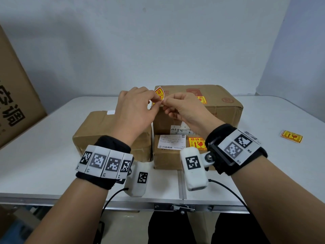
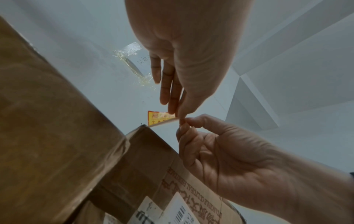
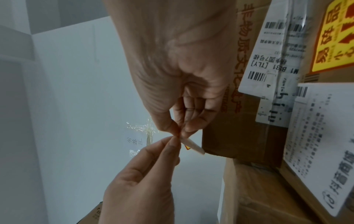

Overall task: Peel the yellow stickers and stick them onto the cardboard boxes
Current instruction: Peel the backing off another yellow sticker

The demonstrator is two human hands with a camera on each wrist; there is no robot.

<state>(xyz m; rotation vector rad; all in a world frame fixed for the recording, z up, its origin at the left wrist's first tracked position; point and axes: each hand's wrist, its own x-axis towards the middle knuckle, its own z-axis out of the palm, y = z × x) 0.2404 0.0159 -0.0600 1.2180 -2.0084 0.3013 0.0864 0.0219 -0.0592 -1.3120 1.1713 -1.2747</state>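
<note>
A yellow sticker (image 1: 159, 94) with red print is held up over the boxes, and both hands meet at its lower corner. My left hand (image 1: 158, 102) pinches the yellow face (image 2: 160, 117). My right hand (image 1: 164, 104) pinches the edge of the white backing (image 2: 164, 122), which stands slightly apart from the face. In the right wrist view the backing (image 3: 193, 146) juts out below the right hand (image 3: 179, 132). Below stand the left cardboard box (image 1: 98, 131), the large back box (image 1: 219, 110) and the small front box (image 1: 167, 160). The last two each carry a yellow sticker (image 1: 196, 143).
A small stack of yellow stickers (image 1: 292, 136) lies on the white table (image 1: 52, 164) to the right. A big cardboard carton (image 1: 12, 103) leans at the far left. The wall is close behind the boxes. The table's front edge runs just below my wrists.
</note>
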